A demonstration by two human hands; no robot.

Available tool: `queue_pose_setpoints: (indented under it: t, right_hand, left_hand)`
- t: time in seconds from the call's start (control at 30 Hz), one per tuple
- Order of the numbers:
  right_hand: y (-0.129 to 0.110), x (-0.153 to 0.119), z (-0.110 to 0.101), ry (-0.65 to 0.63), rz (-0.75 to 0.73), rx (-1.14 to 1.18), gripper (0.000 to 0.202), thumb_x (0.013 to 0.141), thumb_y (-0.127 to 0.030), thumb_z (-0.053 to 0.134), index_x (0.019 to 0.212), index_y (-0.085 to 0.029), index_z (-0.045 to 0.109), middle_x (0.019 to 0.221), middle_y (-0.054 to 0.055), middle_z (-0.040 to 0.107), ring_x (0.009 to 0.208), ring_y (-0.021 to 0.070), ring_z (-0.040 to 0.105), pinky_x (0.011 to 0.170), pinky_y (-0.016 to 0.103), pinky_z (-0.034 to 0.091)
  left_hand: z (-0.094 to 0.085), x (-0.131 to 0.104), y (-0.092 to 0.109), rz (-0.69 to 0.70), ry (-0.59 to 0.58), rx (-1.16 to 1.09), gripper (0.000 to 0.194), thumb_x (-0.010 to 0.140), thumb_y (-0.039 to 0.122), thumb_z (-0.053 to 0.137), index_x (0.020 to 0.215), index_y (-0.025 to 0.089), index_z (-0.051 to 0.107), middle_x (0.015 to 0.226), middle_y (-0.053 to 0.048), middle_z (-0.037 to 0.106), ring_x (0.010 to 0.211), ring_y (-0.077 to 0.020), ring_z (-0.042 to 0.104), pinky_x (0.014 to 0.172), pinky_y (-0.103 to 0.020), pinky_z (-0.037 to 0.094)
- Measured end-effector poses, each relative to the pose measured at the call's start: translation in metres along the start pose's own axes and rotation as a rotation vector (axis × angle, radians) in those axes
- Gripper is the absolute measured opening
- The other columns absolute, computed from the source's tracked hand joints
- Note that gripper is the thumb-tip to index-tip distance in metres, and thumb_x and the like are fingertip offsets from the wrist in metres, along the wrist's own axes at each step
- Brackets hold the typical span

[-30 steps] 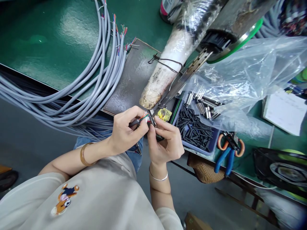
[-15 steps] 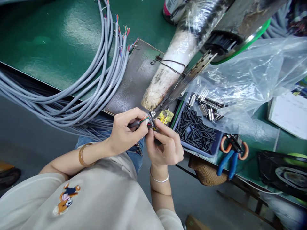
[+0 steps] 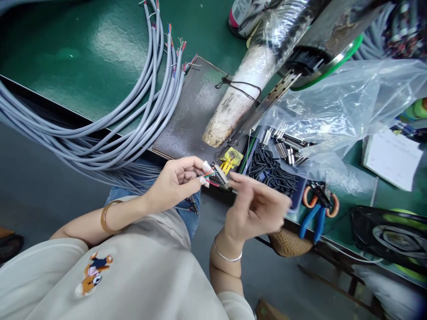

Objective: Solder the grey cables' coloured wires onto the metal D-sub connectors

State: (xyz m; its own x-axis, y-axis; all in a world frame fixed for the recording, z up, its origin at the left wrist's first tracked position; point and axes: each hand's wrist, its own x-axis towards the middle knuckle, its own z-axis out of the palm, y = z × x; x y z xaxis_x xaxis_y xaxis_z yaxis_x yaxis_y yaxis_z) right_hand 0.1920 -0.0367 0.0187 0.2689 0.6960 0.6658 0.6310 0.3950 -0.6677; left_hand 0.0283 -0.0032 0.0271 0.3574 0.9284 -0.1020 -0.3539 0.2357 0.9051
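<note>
My left hand [image 3: 178, 180] is closed, pinching a cable's thin red and green wires [image 3: 209, 174] between white-covered fingertips. At the wires' end sits a metal multi-pin connector [image 3: 220, 174], just off the table edge. To its right my right hand [image 3: 255, 206] is smeared by motion. Its index finger stretches toward the connector, the thumb is apart, and nothing shows in it; I cannot tell whether the fingertip touches the connector. Above both hands is the soldering iron's perforated shaft [image 3: 267, 104], beside a wrapped white tube [image 3: 230, 104]. A yellow piece [image 3: 231, 159] lies close behind the connector.
Grey cables [image 3: 143, 120] with stripped ends curve over the table at left. A blue tray [image 3: 300, 193] holds black sleeves [image 3: 271, 175] and metal connectors [image 3: 288, 149], partly under a clear plastic bag [image 3: 353, 102]. Blue-handled pliers [image 3: 318, 220], paper [image 3: 392, 158] and a fan [image 3: 390, 240] are at right.
My right hand has left its grip at the connector and swung right toward the tray. My left hand still holds the wires, with the connector now more exposed. The view has shifted slightly.
</note>
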Motion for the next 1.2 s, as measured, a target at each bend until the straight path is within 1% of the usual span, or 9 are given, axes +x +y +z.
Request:
queue_pose_setpoints:
  t: [0.1, 0.27, 0.37, 0.57, 0.7, 0.8, 0.93, 1.03, 1.2]
  right_hand:
    - [-0.01, -0.002, -0.014, 0.2, -0.175, -0.001, 0.014, 0.097, -0.021, 0.065, 0.106, -0.026, 0.074, 0.063, -0.006, 0.066, 0.035, 0.0077, 0.045, 0.036, 0.025, 0.037]
    - [-0.024, -0.006, -0.023, -0.285, -0.019, -0.259, 0.029, 0.095, -0.022, 0.068, 0.123, -0.027, 0.075, 0.077, -0.002, 0.077, 0.046, 0.0075, 0.055, 0.05, 0.023, 0.048]
    - [-0.025, -0.006, -0.018, -0.391, -0.073, -0.258, 0.029, 0.096, -0.022, 0.067, 0.124, -0.027, 0.074, 0.078, -0.003, 0.078, 0.047, 0.0058, 0.056, 0.054, 0.019, 0.049]
    - [-0.02, -0.008, -0.015, -0.374, -0.114, -0.212, 0.017, 0.098, -0.028, 0.065, 0.11, -0.025, 0.077, 0.06, -0.005, 0.064, 0.044, 0.0062, 0.047, 0.048, 0.021, 0.042]
    - [-0.011, -0.01, -0.009, -0.03, -0.07, -0.024, 0.023, 0.101, -0.031, 0.058, 0.119, -0.024, 0.069, 0.06, -0.007, 0.056, 0.043, 0.0064, 0.049, 0.042, 0.02, 0.039]
    - [-0.004, -0.011, -0.002, 0.163, -0.122, 0.036, 0.032, 0.1, -0.019, 0.058, 0.13, -0.027, 0.058, 0.075, -0.007, 0.07, 0.048, 0.0078, 0.062, 0.04, 0.018, 0.045]
    - [-0.002, -0.02, 0.003, -0.006, -0.077, 0.005, 0.024, 0.093, -0.008, 0.065, 0.111, -0.023, 0.063, 0.097, 0.0, 0.08, 0.073, 0.0145, 0.079, 0.061, 0.026, 0.065]
    - [-0.002, -0.025, 0.005, -0.18, -0.053, -0.046, 0.016, 0.09, -0.01, 0.07, 0.099, -0.022, 0.064, 0.105, 0.004, 0.08, 0.093, 0.0179, 0.08, 0.078, 0.031, 0.068]
    - [0.0, -0.018, 0.011, -0.132, -0.172, -0.183, 0.017, 0.089, -0.01, 0.071, 0.095, -0.023, 0.063, 0.102, 0.003, 0.081, 0.09, 0.0142, 0.079, 0.079, 0.027, 0.065]
  left_hand:
    - [-0.002, -0.003, 0.004, -0.116, 0.003, -0.057, 0.017, 0.073, 0.01, 0.065, 0.089, 0.016, 0.064, 0.05, 0.01, 0.048, 0.043, -0.004, 0.042, 0.043, -0.015, 0.036]
    - [-0.002, -0.008, 0.005, -0.158, 0.007, -0.08, 0.019, 0.07, 0.009, 0.067, 0.088, 0.015, 0.065, 0.05, 0.009, 0.051, 0.042, -0.0041, 0.043, 0.044, -0.015, 0.038]
    - [-0.002, -0.011, 0.004, -0.137, 0.003, -0.083, 0.017, 0.073, 0.011, 0.07, 0.089, 0.015, 0.065, 0.05, 0.01, 0.051, 0.042, -0.0039, 0.045, 0.045, -0.014, 0.041]
    - [-0.004, -0.013, 0.002, -0.069, 0.114, -0.067, 0.021, 0.079, 0.022, 0.079, 0.083, 0.015, 0.06, 0.057, 0.007, 0.056, 0.042, -0.0028, 0.047, 0.042, -0.013, 0.041]
    - [-0.004, -0.013, 0.001, -0.057, 0.126, -0.056, 0.026, 0.077, 0.026, 0.083, 0.081, 0.015, 0.059, 0.059, 0.006, 0.059, 0.042, -0.0028, 0.049, 0.041, -0.013, 0.041]
    - [-0.005, -0.012, 0.001, -0.044, 0.132, -0.062, 0.028, 0.077, 0.026, 0.084, 0.081, 0.015, 0.059, 0.06, 0.005, 0.061, 0.041, -0.0025, 0.049, 0.04, -0.012, 0.04]
    - [-0.006, -0.01, 0.002, -0.045, 0.117, -0.07, 0.03, 0.074, 0.026, 0.087, 0.081, 0.016, 0.06, 0.06, 0.005, 0.062, 0.041, -0.0029, 0.05, 0.039, -0.012, 0.042]
    - [-0.005, -0.008, 0.001, -0.037, 0.107, -0.039, 0.029, 0.075, 0.026, 0.087, 0.082, 0.016, 0.061, 0.056, 0.007, 0.057, 0.041, -0.0032, 0.049, 0.04, -0.013, 0.043]
    - [-0.001, -0.002, -0.005, 0.028, 0.147, 0.03, 0.024, 0.079, 0.025, 0.08, 0.078, 0.016, 0.058, 0.076, 0.001, 0.067, 0.043, -0.0019, 0.051, 0.039, -0.013, 0.044]
